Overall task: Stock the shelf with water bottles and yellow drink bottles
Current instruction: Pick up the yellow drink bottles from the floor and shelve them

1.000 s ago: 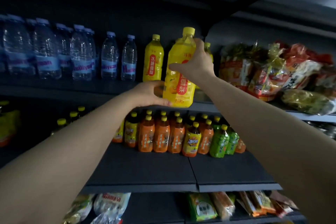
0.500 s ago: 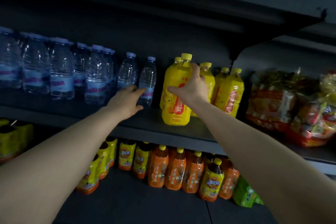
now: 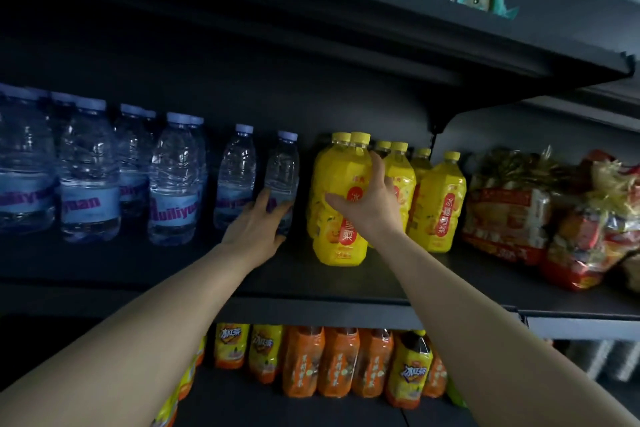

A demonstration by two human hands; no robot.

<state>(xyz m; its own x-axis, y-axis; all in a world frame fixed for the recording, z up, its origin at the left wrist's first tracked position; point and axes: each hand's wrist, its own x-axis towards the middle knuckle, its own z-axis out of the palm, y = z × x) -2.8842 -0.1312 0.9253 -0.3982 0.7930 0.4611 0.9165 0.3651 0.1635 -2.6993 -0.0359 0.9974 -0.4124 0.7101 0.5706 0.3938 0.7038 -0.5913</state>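
Shelving: dark metal shelf (image 3: pixel 311 274) at chest height, dimly lit, snack bags (image 3: pixel 540 211) off to the right.
Water bottles (image 3: pixel 90 173): a long upright row filling the left side.
Yellow drink bottles (image 3: pixel 440 201): clustered mid-shelf, caps up.
Front yellow bottle (image 3: pixel 332 218): standing on the shelf (base down, label facing out).
Right hand (image 3: pixel 370 208): fingers wrapped round that front bottle, gripping it.
Left hand (image 3: pixel 256 229): fingers closing round the rightmost water bottle (image 3: pixel 282 170).

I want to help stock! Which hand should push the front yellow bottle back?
The right hand: it already grips the front yellow bottle. The left hand is on a water bottle.
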